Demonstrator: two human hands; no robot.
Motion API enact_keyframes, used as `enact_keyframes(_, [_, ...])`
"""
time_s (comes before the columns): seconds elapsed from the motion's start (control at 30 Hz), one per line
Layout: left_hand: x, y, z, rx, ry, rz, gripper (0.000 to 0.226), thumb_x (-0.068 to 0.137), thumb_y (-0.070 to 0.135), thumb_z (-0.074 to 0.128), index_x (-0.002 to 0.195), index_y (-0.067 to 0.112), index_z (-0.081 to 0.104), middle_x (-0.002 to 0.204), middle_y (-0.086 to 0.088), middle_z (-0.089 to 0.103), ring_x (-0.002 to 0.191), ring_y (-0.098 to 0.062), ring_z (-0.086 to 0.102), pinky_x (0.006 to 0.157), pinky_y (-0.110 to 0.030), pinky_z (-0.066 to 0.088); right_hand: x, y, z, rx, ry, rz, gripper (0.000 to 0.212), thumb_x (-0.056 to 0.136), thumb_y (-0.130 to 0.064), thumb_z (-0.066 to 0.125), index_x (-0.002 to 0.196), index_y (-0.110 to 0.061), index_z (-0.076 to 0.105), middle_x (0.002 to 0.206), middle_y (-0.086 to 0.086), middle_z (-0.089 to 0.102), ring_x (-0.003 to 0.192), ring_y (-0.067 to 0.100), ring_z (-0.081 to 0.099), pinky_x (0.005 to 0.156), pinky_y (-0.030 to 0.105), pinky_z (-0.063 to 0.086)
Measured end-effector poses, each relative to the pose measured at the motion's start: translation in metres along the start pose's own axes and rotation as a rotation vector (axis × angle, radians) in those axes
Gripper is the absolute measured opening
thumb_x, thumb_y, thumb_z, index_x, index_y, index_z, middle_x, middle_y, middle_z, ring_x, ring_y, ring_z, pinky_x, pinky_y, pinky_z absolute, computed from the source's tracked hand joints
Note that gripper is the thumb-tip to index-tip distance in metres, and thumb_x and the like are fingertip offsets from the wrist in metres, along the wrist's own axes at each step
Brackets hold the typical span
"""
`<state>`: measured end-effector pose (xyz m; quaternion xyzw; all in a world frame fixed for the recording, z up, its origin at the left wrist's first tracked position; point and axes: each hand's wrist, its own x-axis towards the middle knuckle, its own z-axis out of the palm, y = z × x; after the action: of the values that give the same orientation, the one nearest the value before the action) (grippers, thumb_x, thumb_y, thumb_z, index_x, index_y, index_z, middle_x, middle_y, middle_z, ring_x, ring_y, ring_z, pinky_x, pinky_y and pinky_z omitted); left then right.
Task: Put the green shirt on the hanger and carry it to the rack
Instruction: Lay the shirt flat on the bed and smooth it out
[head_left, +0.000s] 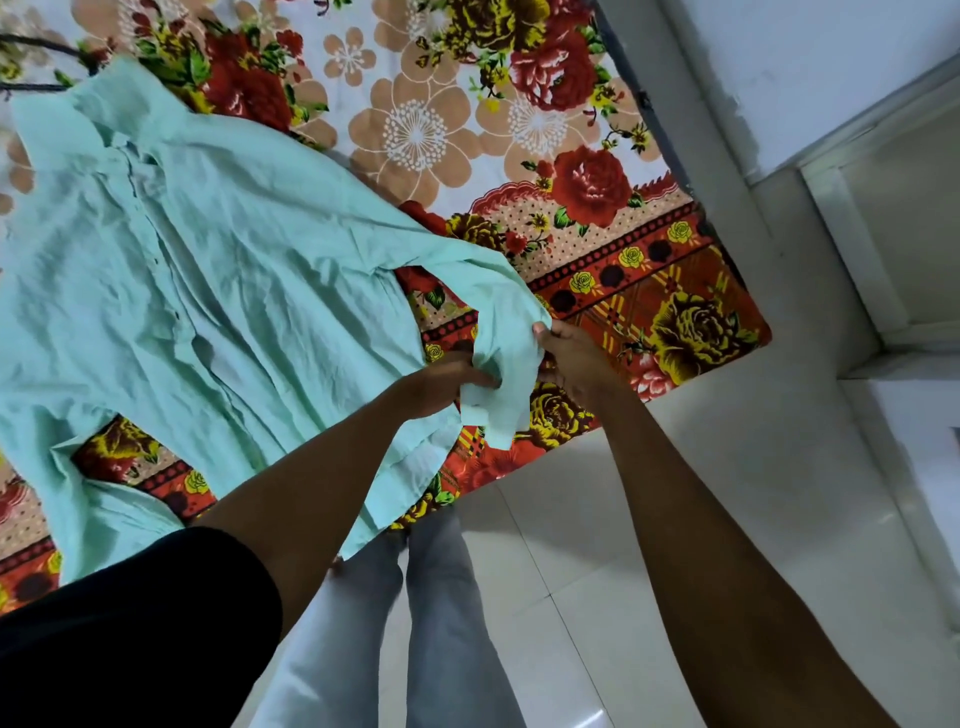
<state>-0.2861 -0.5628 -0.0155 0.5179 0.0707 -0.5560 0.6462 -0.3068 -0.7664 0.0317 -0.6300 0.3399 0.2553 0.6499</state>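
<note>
The pale green shirt (197, 291) lies spread on a bed, collar at the upper left and hem near me. One sleeve runs out to the right, and its cuff end (504, 364) is lifted off the bed. My left hand (447, 379) grips the cuff from below and the left. From the right side, my right hand (571, 358) pinches the same cuff. A dark curved hanger (57, 52) shows at the top left corner, partly hidden by the collar.
The bed carries a floral sheet (597, 197) in red, orange and beige. White floor tiles (701, 493) lie to the right and below. A pale wall and door frame (841, 218) stand at the right. My legs in light trousers (415, 623) are at the bed's edge.
</note>
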Motion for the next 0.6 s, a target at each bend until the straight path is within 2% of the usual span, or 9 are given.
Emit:
enact_keyframes(0.03, [-0.001,0.000,0.003,0.041,0.040,0.014,0.021,0.091,0.001,0.065,0.110,0.008,0.073,0.105,-0.008,0.077,0.097,-0.020,0.072,0.080,-0.029,0.057,0.002,-0.001,-0.003,-0.060,0.040,-0.013,0.024,0.111,-0.025,0.043,0.116,-0.014,0.063,0.107,0.006,0.069,0.096,0.020,0.068,0.074,0.034,0.060])
enact_keyframes(0.1, [0.000,0.000,0.008,0.215,0.198,0.044,0.015,0.086,0.013,0.073,0.100,0.010,0.074,0.090,-0.011,0.074,0.082,-0.015,0.069,0.070,-0.028,0.054,0.007,-0.001,-0.007,-0.140,0.144,-0.017,0.027,0.112,-0.028,0.038,0.115,-0.013,0.060,0.108,0.009,0.066,0.100,0.025,0.065,0.076,0.037,0.060])
enact_keyframes(0.17, [0.004,-0.001,0.022,0.284,0.360,0.059,0.007,0.088,0.020,0.071,0.090,0.012,0.072,0.074,-0.001,0.066,0.071,-0.014,0.061,0.059,-0.023,0.045,0.009,0.003,-0.008,-0.216,0.219,0.013,0.030,0.110,-0.034,0.036,0.115,-0.013,0.057,0.109,0.011,0.063,0.104,0.029,0.064,0.083,0.050,0.061])
enact_keyframes(0.23, [0.006,0.000,0.041,0.083,0.248,0.012,0.015,0.095,0.026,0.065,0.095,0.012,0.071,0.079,0.000,0.068,0.077,-0.020,0.062,0.066,-0.025,0.050,0.012,0.010,-0.008,-0.309,0.249,0.014,0.036,0.107,-0.041,0.034,0.113,-0.013,0.056,0.112,0.013,0.062,0.106,0.030,0.063,0.090,0.054,0.058])
enact_keyframes(0.3, [0.004,0.000,0.052,-0.233,0.054,-0.066,0.039,0.097,0.039,0.058,0.112,0.005,0.068,0.100,-0.010,0.070,0.094,-0.029,0.066,0.083,-0.040,0.057,0.008,0.011,-0.006,-0.360,0.265,-0.026,0.034,0.109,-0.039,0.033,0.107,-0.013,0.055,0.108,0.009,0.061,0.099,0.025,0.060,0.087,0.037,0.050])
enact_keyframes(0.37, [0.001,-0.004,0.053,-0.464,0.001,-0.086,0.055,0.101,0.039,0.044,0.126,-0.006,0.063,0.117,-0.019,0.069,0.108,-0.037,0.067,0.093,-0.046,0.059,0.007,0.013,-0.007,-0.348,0.303,-0.065,0.031,0.111,-0.033,0.032,0.106,-0.011,0.053,0.102,0.006,0.058,0.090,0.019,0.056,0.075,0.030,0.041])
enact_keyframes(0.4, [0.002,-0.009,0.052,-0.504,0.009,-0.086,0.054,0.102,0.034,0.040,0.127,-0.008,0.062,0.118,-0.023,0.069,0.108,-0.037,0.069,0.092,-0.045,0.060,0.007,0.014,-0.009,-0.329,0.323,-0.075,0.031,0.111,-0.032,0.033,0.106,-0.010,0.053,0.100,0.005,0.057,0.087,0.017,0.054,0.073,0.030,0.039])
enact_keyframes(0.5, [0.001,-0.015,0.059,-0.317,0.102,-0.077,0.021,0.102,0.020,0.058,0.117,0.004,0.056,0.101,-0.020,0.070,0.089,-0.029,0.075,0.075,-0.038,0.064,0.009,0.015,-0.013,-0.327,0.351,-0.133,0.030,0.109,-0.033,0.042,0.101,-0.007,0.056,0.090,0.003,0.056,0.082,0.017,0.054,0.073,0.031,0.039])
enact_keyframes(0.6, [0.004,-0.016,0.063,-0.127,0.196,-0.042,0.039,0.091,0.021,0.077,0.121,0.011,0.054,0.101,-0.014,0.069,0.088,-0.026,0.071,0.066,-0.033,0.062,0.010,0.016,-0.018,-0.354,0.306,-0.198,0.027,0.103,-0.035,0.056,0.095,-0.009,0.060,0.090,0.005,0.065,0.079,0.018,0.061,0.070,0.036,0.046])
